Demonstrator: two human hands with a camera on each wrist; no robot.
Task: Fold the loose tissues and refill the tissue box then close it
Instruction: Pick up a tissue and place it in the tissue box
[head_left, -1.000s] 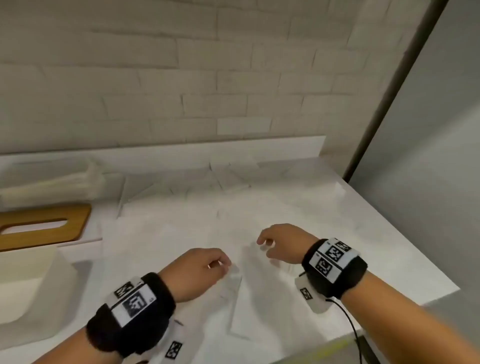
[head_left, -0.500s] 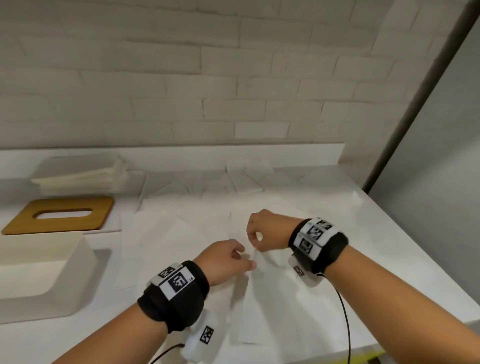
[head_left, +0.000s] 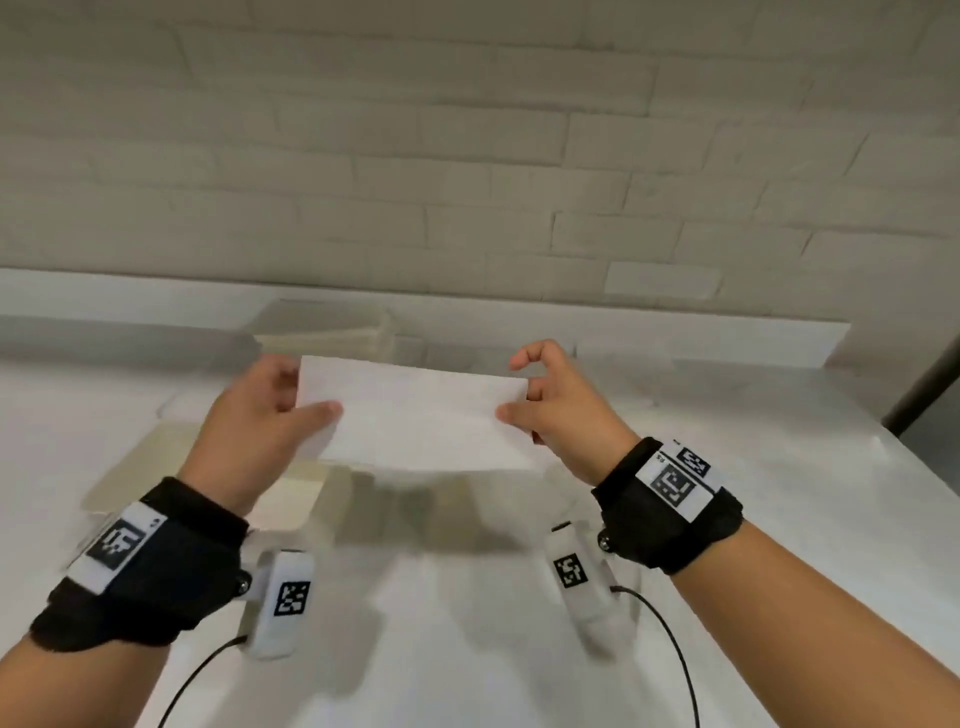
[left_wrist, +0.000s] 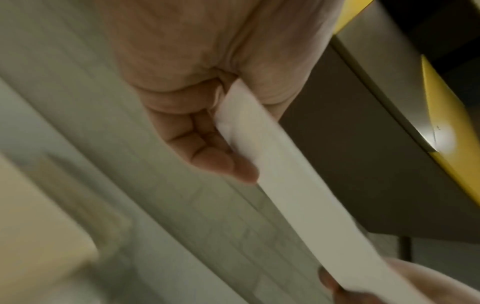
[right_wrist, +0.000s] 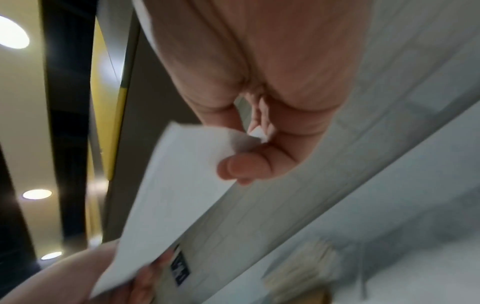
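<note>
Head view shows, from the left, the open tissue box (head_left: 171, 467), a pale blurred shape low on the white surface (head_left: 779, 519), partly behind the left wrist. The picture is smeared there, so I cannot tell if it has anything inside.

Next comes the left hand (head_left: 260, 421). It is clamped on the left end of a folded tissue (head_left: 415, 415), with the thumb on the near face and the fingers behind. The left wrist view confirms this: the fingers (left_wrist: 207, 148) are curled under the edge of the white strip.

The tissue is held in the air between both hands, above the surface, stretched flat and almost level, with its long edge running left to right. Behind it, by the wall, lies a pale stack of folded tissues (head_left: 332, 338).

On the right, the right hand (head_left: 556, 400) pinches the other end between thumb and fingers; the index finger is curled up and free. The right wrist view shows the thumb (right_wrist: 241, 166) pressing the corner.

I judge that the step is carrying this folded piece, either to the stack or to the box. To do it well, both hands should keep a light, equal pull so the fold does not open, and keep the edges aligned. Lower it flat, let both ends go at the same time, and do not drag it, because such thin paper wrinkles and tears easily.
</note>
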